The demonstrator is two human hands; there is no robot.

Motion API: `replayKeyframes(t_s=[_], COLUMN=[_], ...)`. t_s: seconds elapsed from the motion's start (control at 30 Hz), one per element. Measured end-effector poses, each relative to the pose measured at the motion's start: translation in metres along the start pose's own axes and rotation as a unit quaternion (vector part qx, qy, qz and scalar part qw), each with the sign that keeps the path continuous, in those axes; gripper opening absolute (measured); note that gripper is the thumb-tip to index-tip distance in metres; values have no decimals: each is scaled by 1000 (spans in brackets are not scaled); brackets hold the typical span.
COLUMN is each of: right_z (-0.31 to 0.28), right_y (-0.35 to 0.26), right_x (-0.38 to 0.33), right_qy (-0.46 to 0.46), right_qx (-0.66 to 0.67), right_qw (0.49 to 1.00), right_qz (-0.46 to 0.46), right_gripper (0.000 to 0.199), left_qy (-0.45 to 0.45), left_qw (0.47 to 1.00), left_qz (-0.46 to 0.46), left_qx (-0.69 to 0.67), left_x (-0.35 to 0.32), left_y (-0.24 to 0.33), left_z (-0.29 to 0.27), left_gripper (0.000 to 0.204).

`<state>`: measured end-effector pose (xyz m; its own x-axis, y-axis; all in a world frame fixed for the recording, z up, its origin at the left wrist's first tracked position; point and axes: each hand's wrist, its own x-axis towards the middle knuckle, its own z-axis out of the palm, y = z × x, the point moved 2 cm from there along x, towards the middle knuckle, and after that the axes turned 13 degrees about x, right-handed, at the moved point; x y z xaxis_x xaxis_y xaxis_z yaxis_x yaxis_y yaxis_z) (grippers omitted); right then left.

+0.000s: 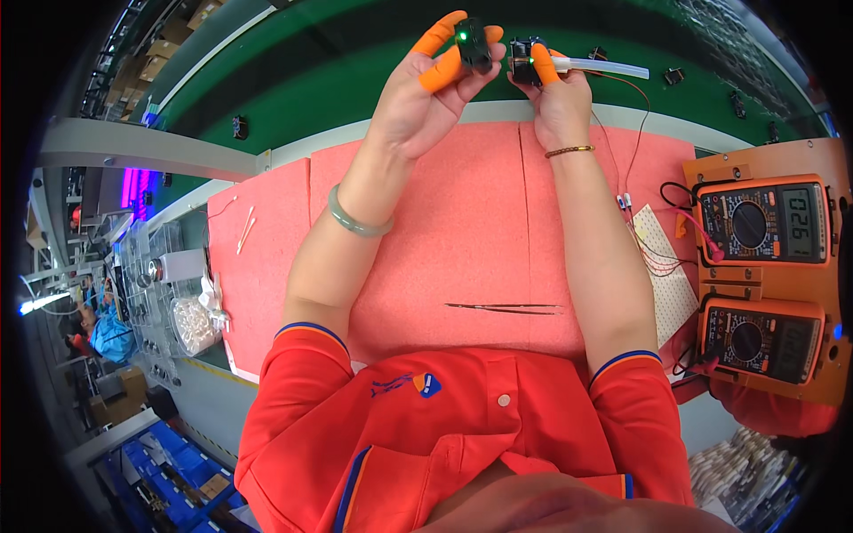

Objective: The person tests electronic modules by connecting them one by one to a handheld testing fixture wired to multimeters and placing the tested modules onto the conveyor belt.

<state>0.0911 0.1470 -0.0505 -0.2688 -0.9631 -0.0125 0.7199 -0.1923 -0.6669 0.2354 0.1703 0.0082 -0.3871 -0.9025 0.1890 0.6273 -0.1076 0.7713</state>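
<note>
Your left hand [425, 93] pinches a small black module [472, 44] with a lit green light between orange-capped fingertips [437, 35], its grip closed on it above the far edge of the counter [444, 231]. Your right hand [558, 98] has its grip closed on a second black part [524, 60] with a translucent tube [604, 67], just beside the module. Tweezers [505, 308] lie on the pink mat near you. Two orange multimeters [762, 222] sit at the right edge.
</note>
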Motion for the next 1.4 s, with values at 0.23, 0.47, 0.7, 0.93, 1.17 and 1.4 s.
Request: replayKeyframes(t_s=[0.23,0.47,0.7,0.93,1.17,1.4], right_z=[-10,-15,-19,-1,-13,6], right_y=[1,-7,-10,1,-7,-4], right_x=[13,13,13,6,6,-10], right_qy=[30,74,77,70,59,30], right_qx=[16,37,24,-183,-48,-65], right_qw=[999,994,995,978,993,996], right_qz=[-37,-72,-62,-68,-86,-52], right_gripper=[21,18,16,17,22,21], left_qy=[48,111,143,192,204,88], left_qw=[998,647,255,71,710,957], left_qz=[-32,-18,138,-306,-30,-55], left_qx=[-32,754,946,930,674,269], left_x=[32,81,50,-61,1,11], left_y=[-19,-61,24,167,71,-23], left_z=[-9,-44,-70,-275,-134,-32], left_gripper=[34,35,24,28,32,29])
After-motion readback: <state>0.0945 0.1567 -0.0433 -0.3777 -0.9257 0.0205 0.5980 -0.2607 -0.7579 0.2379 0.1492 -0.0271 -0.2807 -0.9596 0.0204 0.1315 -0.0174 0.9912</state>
